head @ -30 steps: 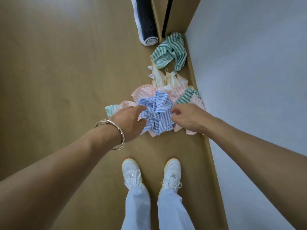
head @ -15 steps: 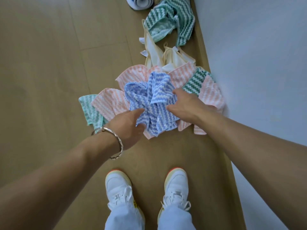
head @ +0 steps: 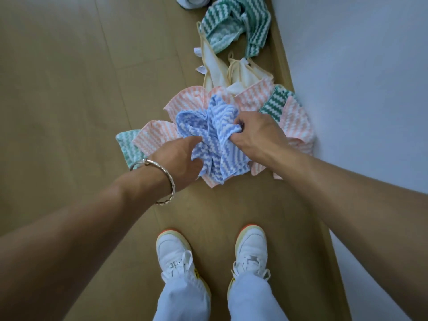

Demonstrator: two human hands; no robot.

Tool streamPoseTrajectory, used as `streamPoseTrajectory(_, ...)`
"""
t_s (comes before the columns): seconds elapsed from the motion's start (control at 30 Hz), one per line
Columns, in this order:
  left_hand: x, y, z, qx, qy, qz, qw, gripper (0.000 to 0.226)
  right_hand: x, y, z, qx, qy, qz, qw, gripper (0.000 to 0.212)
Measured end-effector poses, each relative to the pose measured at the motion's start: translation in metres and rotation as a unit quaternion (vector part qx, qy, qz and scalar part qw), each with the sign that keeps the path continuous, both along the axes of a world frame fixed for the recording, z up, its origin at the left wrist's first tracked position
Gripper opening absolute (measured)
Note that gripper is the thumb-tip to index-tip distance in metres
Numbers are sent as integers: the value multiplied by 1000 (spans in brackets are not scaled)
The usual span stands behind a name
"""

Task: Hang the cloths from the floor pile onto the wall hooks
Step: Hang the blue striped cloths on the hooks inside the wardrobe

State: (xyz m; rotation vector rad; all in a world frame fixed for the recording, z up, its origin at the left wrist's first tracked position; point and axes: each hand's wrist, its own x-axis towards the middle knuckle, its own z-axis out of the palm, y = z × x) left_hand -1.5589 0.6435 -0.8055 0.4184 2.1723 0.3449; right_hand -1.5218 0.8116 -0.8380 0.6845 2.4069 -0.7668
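Head cam looking down: blue cloth (head: 216,147) sits on top of the pile of pink cloths (head: 154,135) on the floor (head: 69,93), right by the wall (head: 361,66). Right hand (head: 258,135) pinches a bunched fold of it. Left hand (head: 179,158) just touches its edge, fingers fairly straight.

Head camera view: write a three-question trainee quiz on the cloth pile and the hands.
1. True or false: the right hand grips the blue cloth.
2. Which wrist wears the bracelet? A left, B right, C neither.
3. Fill the gap: the blue cloth lies on top of ____-and-white cloths.

Key: 1 true; 2 A; 3 pink.
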Motion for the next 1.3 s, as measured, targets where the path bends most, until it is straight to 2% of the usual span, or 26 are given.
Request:
streamPoseTrajectory(0.1, -7, 9, 37, 13, 10, 7, 1000, 56, -1, 6, 45, -32, 20, 28, 999, 9)
streamPoseTrajectory(0.23, -20, 29, 103, 33, 40, -6, 999, 64, -13, 8, 120, -78, 47, 59, 994, 27)
streamPoseTrajectory(0.4, -36, 52, 207, 97, 146, -60, 983, 31, -30, 16, 237, -110, 44, 82, 990, 34)
streamPoseTrajectory(0.53, -52, 58, 307, 70, 173, -139, 973, 27, -34, 29, 339, -96, 67, 117, 986, 18)
streamPoseTrajectory(0.67, -74, 62, 423, 88, 205, -193, 956, 27, -41, 48, 450, -47, 59, 170, 983, 8)
streamPoseTrajectory(0.77, -82, 65, 518, 98, 201, -198, 954, 25, -42, 59, 539, 16, 47, 198, 979, 17)
streamPoseTrajectory(0.97, -70, 49, 676, 121, 228, -192, 947, 29, -18, 69, 694, 69, 73, 189, 977, 26)
streamPoseTrajectory(1.03, -66, 38, 718, 120, 242, -191, 944, 32, -9, 67, 736, 79, 85, 194, 974, 21)
streamPoseTrajectory(1.17, -50, 16, 784, 117, 286, -183, 933, 40, 2, 53, 799, 95, 110, 203, 968, 29)
streamPoseTrajectory(1.3, -31, -13, 815, 147, 329, -164, 918, 30, 9, 24, 837, 92, 115, 219, 964, 25)
